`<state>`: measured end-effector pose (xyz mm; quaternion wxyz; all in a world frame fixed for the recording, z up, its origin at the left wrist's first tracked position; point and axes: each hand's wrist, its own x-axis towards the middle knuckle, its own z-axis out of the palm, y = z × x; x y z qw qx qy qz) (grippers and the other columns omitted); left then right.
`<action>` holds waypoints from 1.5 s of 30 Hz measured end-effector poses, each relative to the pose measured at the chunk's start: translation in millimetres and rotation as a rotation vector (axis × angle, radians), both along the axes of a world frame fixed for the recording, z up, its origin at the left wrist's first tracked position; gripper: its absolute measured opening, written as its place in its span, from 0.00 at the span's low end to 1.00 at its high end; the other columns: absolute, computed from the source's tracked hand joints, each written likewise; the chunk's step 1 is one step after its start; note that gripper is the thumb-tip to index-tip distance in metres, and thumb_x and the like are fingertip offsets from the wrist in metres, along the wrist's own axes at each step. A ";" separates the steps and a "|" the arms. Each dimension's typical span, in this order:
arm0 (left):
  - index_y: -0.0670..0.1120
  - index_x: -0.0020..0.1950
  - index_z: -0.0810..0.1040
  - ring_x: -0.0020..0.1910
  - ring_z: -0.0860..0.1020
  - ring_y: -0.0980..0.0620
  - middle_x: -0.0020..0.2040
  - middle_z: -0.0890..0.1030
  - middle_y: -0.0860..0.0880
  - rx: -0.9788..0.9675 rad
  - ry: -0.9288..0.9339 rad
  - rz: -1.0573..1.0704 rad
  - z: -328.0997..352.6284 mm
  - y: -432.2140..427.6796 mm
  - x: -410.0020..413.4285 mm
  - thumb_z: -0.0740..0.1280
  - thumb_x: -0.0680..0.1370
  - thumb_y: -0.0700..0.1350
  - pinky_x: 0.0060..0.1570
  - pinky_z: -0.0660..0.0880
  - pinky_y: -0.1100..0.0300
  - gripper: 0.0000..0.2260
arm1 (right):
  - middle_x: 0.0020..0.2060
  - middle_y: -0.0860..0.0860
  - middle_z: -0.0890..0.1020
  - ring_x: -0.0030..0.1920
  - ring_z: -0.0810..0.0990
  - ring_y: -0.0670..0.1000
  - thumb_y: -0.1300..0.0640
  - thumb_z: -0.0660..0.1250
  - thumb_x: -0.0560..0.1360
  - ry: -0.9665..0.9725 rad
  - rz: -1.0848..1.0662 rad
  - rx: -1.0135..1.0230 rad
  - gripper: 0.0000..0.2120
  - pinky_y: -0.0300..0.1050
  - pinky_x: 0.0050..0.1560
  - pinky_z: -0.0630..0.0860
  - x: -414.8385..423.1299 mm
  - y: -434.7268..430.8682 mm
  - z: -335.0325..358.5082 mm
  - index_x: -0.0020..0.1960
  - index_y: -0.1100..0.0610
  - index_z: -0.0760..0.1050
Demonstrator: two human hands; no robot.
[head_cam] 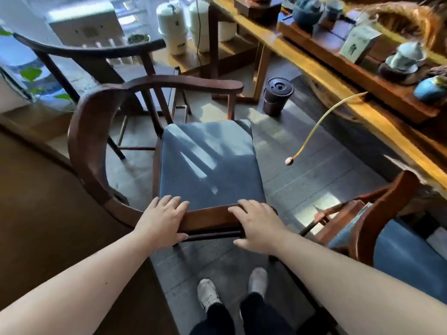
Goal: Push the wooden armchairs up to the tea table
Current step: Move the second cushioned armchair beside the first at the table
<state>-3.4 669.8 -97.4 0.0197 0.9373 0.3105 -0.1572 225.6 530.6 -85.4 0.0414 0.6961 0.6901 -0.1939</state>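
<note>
Wooden armchair [154, 131], frame centre: left hand [162, 220] and right hand [257, 224] each grip its near rail. Push evenly toward the desk [338, 83], upper right, clear of the bin [277, 96].

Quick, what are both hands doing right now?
Left hand: closed on the wooden armchair's front seat rail.
Right hand: closed on the same rail, fingers on top.
</note>
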 end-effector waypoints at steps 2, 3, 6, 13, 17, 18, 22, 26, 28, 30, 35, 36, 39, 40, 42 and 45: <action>0.50 0.71 0.60 0.69 0.63 0.44 0.70 0.68 0.46 -0.020 0.037 0.001 -12.3 6.1 0.7 0.68 0.67 0.67 0.67 0.61 0.47 0.39 | 0.74 0.57 0.62 0.72 0.61 0.59 0.38 0.70 0.69 -0.021 0.031 -0.016 0.44 0.58 0.70 0.62 1.1 20.9 -11.0 0.76 0.53 0.54; 0.50 0.71 0.59 0.68 0.63 0.44 0.70 0.68 0.46 -0.027 0.060 0.003 -17.9 10.2 1.7 0.68 0.67 0.67 0.67 0.61 0.46 0.40 | 0.74 0.57 0.61 0.72 0.60 0.59 0.38 0.70 0.69 -0.032 0.049 -0.029 0.46 0.59 0.70 0.62 1.2 30.4 -17.4 0.76 0.54 0.51; 0.52 0.72 0.57 0.65 0.67 0.46 0.66 0.71 0.49 -0.122 0.125 0.094 -30.1 26.4 4.0 0.68 0.63 0.69 0.65 0.64 0.45 0.43 | 0.72 0.58 0.65 0.69 0.64 0.60 0.37 0.71 0.68 -0.028 0.100 -0.102 0.47 0.60 0.66 0.66 -2.7 53.2 -42.5 0.76 0.55 0.51; 0.55 0.59 0.66 0.42 0.79 0.51 0.47 0.78 0.55 -0.240 0.187 0.067 -46.1 27.2 1.6 0.67 0.64 0.65 0.36 0.76 0.55 0.28 | 0.53 0.53 0.76 0.53 0.74 0.57 0.44 0.73 0.67 0.042 0.174 -0.151 0.26 0.54 0.45 0.73 14.9 72.4 -76.9 0.57 0.52 0.66; 0.55 0.56 0.68 0.40 0.77 0.52 0.44 0.77 0.55 -0.260 0.160 0.091 -44.9 20.6 9.2 0.68 0.66 0.61 0.34 0.71 0.57 0.22 | 0.50 0.54 0.76 0.50 0.75 0.58 0.42 0.74 0.65 -0.015 0.347 -0.148 0.29 0.50 0.38 0.65 27.2 82.3 -83.4 0.54 0.53 0.62; 0.55 0.55 0.67 0.40 0.78 0.51 0.43 0.77 0.54 -0.268 0.162 0.094 -43.9 18.1 15.4 0.67 0.65 0.61 0.34 0.72 0.56 0.22 | 0.49 0.54 0.76 0.50 0.75 0.58 0.41 0.74 0.64 -0.023 0.357 -0.161 0.30 0.50 0.38 0.65 33.7 82.8 -84.3 0.54 0.52 0.61; 0.54 0.52 0.66 0.39 0.78 0.50 0.40 0.76 0.54 -0.278 0.129 0.102 -42.4 -5.5 47.0 0.65 0.65 0.61 0.33 0.74 0.56 0.20 | 0.48 0.52 0.75 0.49 0.74 0.57 0.40 0.73 0.61 -0.042 0.388 -0.210 0.31 0.49 0.37 0.64 69.2 74.8 -83.9 0.49 0.50 0.56; 0.53 0.48 0.65 0.39 0.78 0.48 0.39 0.76 0.53 -0.322 0.073 0.107 -48.1 -31.9 98.5 0.64 0.63 0.61 0.31 0.69 0.56 0.19 | 0.47 0.51 0.75 0.49 0.75 0.56 0.40 0.73 0.58 -0.077 0.385 -0.284 0.30 0.49 0.37 0.65 121.9 65.6 -76.3 0.47 0.48 0.56; 0.53 0.45 0.64 0.38 0.78 0.46 0.37 0.75 0.53 -0.361 0.043 0.115 -49.9 -42.4 125.4 0.64 0.62 0.61 0.31 0.68 0.56 0.19 | 0.47 0.51 0.76 0.50 0.75 0.56 0.40 0.72 0.58 -0.124 0.393 -0.300 0.29 0.49 0.37 0.66 147.1 62.9 -71.8 0.50 0.49 0.61; 0.53 0.43 0.62 0.37 0.78 0.45 0.37 0.76 0.52 -0.386 0.006 0.119 -50.2 -50.9 151.2 0.63 0.61 0.62 0.31 0.69 0.56 0.20 | 0.48 0.50 0.75 0.51 0.75 0.56 0.39 0.71 0.59 -0.164 0.398 -0.318 0.27 0.48 0.38 0.66 171.7 59.3 -69.1 0.50 0.48 0.63; 0.52 0.44 0.61 0.40 0.78 0.45 0.42 0.77 0.50 -0.464 -0.029 0.079 -47.2 -67.1 199.5 0.65 0.65 0.64 0.33 0.68 0.54 0.21 | 0.49 0.49 0.73 0.52 0.73 0.54 0.44 0.70 0.61 -0.215 0.367 -0.342 0.24 0.48 0.38 0.70 221.3 46.4 -65.6 0.50 0.48 0.63; 0.51 0.45 0.62 0.42 0.78 0.44 0.44 0.77 0.49 -0.489 -0.014 0.073 -45.7 -68.2 204.0 0.66 0.66 0.64 0.34 0.70 0.53 0.22 | 0.49 0.49 0.73 0.51 0.73 0.54 0.45 0.70 0.62 -0.210 0.354 -0.350 0.23 0.49 0.39 0.72 226.1 43.9 -64.8 0.51 0.49 0.63; 0.49 0.56 0.66 0.48 0.77 0.43 0.50 0.76 0.47 -0.515 0.050 0.014 -33.6 -63.1 206.2 0.67 0.68 0.65 0.40 0.75 0.49 0.26 | 0.53 0.52 0.75 0.53 0.73 0.55 0.43 0.68 0.64 -0.205 0.315 -0.329 0.26 0.52 0.51 0.74 230.6 32.9 -63.8 0.58 0.50 0.66; 0.49 0.59 0.65 0.50 0.76 0.43 0.52 0.76 0.47 -0.494 0.061 -0.021 -26.0 -58.7 201.9 0.66 0.69 0.65 0.41 0.76 0.48 0.28 | 0.55 0.52 0.75 0.55 0.73 0.55 0.40 0.67 0.65 -0.198 0.298 -0.313 0.30 0.54 0.56 0.72 227.9 27.6 -63.2 0.62 0.50 0.66; 0.50 0.63 0.64 0.53 0.74 0.44 0.54 0.76 0.47 -0.426 0.048 -0.079 -9.4 -46.3 186.4 0.64 0.71 0.66 0.43 0.77 0.48 0.29 | 0.60 0.52 0.73 0.62 0.70 0.55 0.34 0.65 0.64 -0.150 0.243 -0.258 0.37 0.57 0.65 0.66 214.7 13.9 -61.0 0.68 0.49 0.63; 0.49 0.68 0.62 0.56 0.73 0.46 0.58 0.75 0.48 -0.328 0.021 -0.161 18.6 -18.0 145.9 0.61 0.73 0.66 0.46 0.77 0.49 0.31 | 0.65 0.52 0.71 0.68 0.64 0.54 0.31 0.64 0.65 0.007 0.147 -0.159 0.40 0.61 0.71 0.58 170.0 -3.4 -52.4 0.71 0.48 0.62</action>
